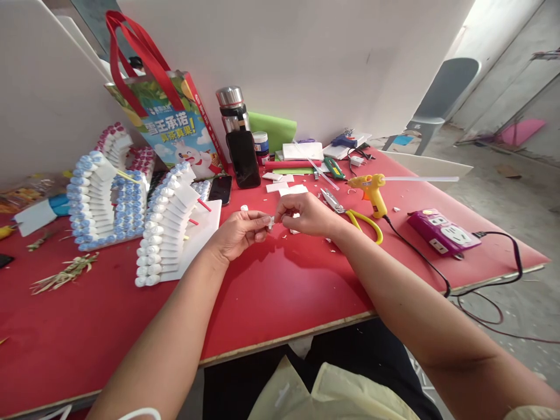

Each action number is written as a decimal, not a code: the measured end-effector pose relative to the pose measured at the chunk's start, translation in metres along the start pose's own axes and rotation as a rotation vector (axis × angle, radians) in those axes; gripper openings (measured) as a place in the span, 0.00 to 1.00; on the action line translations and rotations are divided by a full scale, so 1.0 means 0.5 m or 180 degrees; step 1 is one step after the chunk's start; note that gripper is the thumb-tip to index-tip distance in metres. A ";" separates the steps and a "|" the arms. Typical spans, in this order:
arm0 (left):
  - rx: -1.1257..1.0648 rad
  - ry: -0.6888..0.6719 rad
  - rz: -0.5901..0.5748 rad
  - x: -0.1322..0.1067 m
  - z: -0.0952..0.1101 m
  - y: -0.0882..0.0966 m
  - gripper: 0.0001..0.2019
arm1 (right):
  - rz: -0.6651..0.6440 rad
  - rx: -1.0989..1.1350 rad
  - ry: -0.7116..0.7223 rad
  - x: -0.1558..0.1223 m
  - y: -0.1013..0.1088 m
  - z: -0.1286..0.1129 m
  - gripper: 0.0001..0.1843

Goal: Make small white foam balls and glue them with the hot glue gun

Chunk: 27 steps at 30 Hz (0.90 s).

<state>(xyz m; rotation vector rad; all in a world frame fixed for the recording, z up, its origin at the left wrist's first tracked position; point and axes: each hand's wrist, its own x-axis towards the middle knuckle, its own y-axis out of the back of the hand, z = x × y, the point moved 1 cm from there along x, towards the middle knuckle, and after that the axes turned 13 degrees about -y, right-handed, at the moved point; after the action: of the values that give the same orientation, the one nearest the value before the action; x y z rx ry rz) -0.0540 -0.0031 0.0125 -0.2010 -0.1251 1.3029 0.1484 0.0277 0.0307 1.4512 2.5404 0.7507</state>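
While left hand [244, 232] is pinching a bit [270, 223] left of glue gun [375, 195], probably light, fragile, best edge-held, right hand [305, 212] is showing unclear grip.

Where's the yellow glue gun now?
In the head view, the yellow glue gun is on the red table at right, between the yellow-handled snips and purple power strip.

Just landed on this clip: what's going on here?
A person at a red table pinches a small whitish piece in the left hand. The right hand is close against it, fingers curled; its exact grip is unclear. A fan-shaped white piece stands to the left, while a yellow glue gun rests to the right, unheld.
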 end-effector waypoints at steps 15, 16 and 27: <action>0.1007 -0.1098 0.0321 -0.003 0.005 -0.027 0.15 | 0.0397 0.0601 -0.0890 0.007 -0.016 0.002 0.11; 0.0994 -0.1107 0.0336 -0.003 0.006 -0.027 0.15 | 0.0389 0.0595 -0.0857 0.006 -0.016 0.002 0.10; 0.0980 -0.1347 0.0626 0.000 0.004 -0.034 0.16 | 0.1142 -0.0281 0.0116 -0.003 -0.029 -0.008 0.06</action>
<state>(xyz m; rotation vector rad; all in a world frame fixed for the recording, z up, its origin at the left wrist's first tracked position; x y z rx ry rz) -0.0386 -0.0073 0.0180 0.3357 -0.2661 1.5279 0.1367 0.0189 0.0270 1.9032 2.2623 0.9305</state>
